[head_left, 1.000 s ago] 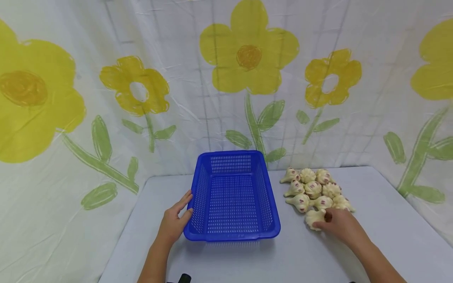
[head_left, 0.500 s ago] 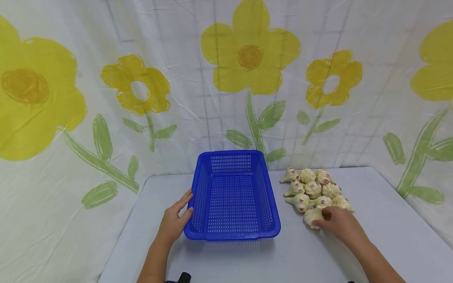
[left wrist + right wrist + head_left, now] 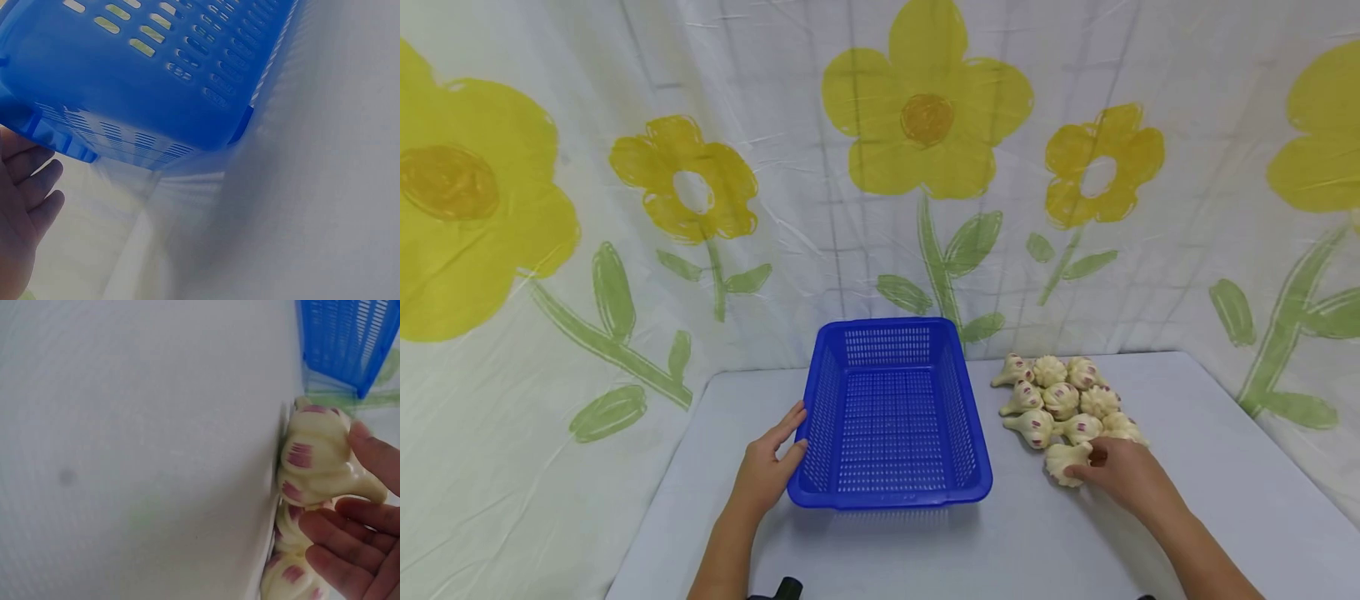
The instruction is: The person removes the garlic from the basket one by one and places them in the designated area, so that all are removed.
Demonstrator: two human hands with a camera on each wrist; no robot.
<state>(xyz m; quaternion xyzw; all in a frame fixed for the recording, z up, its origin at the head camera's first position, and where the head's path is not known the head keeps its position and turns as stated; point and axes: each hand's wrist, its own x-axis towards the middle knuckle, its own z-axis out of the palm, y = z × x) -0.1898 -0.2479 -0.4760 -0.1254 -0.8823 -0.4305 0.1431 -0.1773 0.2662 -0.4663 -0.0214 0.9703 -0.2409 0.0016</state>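
A blue plastic basket [image 3: 891,429] with slotted walls stands in the middle of the table in the head view. My left hand [image 3: 765,473] lies against its left rim, fingers extended; in the left wrist view the fingertips [image 3: 45,209] show beside the basket's rim. At the near end of a cluster of garlic bulbs [image 3: 1060,402], my right hand [image 3: 1123,471] holds one garlic bulb [image 3: 1066,463] between thumb and index finger. Purple streaks mark this bulb [image 3: 315,453] in the right wrist view, where the other fingers are loosely bent. Whether it touches the tabletop is unclear.
The white table [image 3: 880,558] ends at a hanging curtain [image 3: 805,167] printed with yellow flowers. A black object [image 3: 786,588] shows partly at the bottom edge, near the left forearm. The basket stands left of the garlic, a strip of tabletop between them.
The garlic bulb at my right hand has shifted very slightly, and its stem shows more than half a second ago. My left hand and the basket stay in place.
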